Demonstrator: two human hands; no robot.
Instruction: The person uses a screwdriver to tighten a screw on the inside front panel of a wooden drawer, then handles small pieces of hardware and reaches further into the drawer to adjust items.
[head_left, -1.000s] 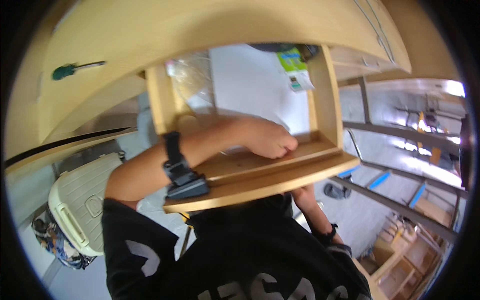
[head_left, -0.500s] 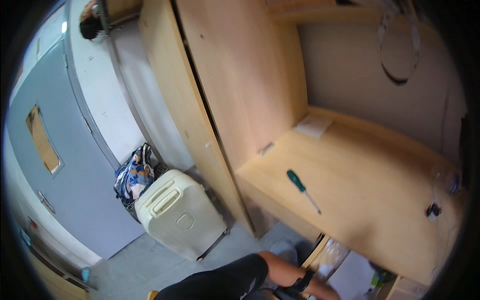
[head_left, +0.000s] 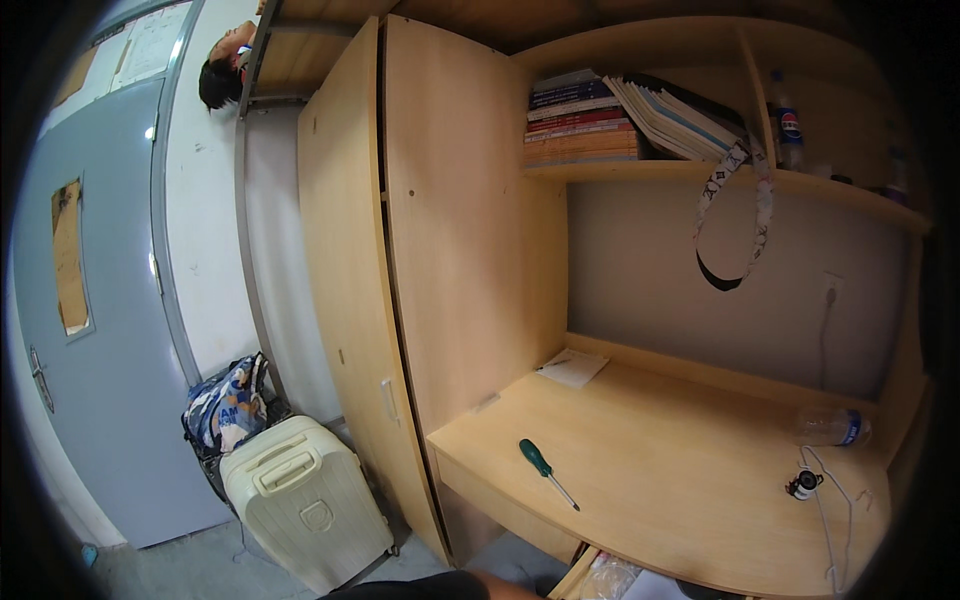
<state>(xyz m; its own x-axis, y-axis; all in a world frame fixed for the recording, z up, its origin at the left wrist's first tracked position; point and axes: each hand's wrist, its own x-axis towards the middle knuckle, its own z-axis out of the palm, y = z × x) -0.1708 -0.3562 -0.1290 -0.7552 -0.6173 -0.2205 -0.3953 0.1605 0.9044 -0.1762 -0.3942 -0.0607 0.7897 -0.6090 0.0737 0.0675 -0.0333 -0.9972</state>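
Observation:
Neither of my hands shows. At the lower edge I see only a strip of dark sleeve (head_left: 425,588) and some bare arm (head_left: 505,588), beside an open drawer (head_left: 572,578) under the desk. Inside the drawer lie a clear plastic item (head_left: 608,577) and something pale, partly cut off by the picture's edge. A screwdriver (head_left: 536,458) with a green handle rests on the wooden desktop (head_left: 660,450), its tip pointing toward the near right. Farther back, a pen lies on a white paper (head_left: 577,369).
On the desk's right are a clear bottle (head_left: 826,427), a small black-and-white device (head_left: 803,486) and a bent wire (head_left: 848,520). A patterned strap (head_left: 765,205) hangs from the shelf of books (head_left: 580,125). Left stand a wardrobe (head_left: 345,300), cream suitcase (head_left: 310,515), bag (head_left: 228,405) and grey door (head_left: 115,300). Another person's head (head_left: 222,75) shows above.
The view has tilted up and levelled, bringing the bookshelf into sight. My forearm with its dark wristband, earlier reaching by the drawer, has dropped out of view. The screwdriver stays on the desk.

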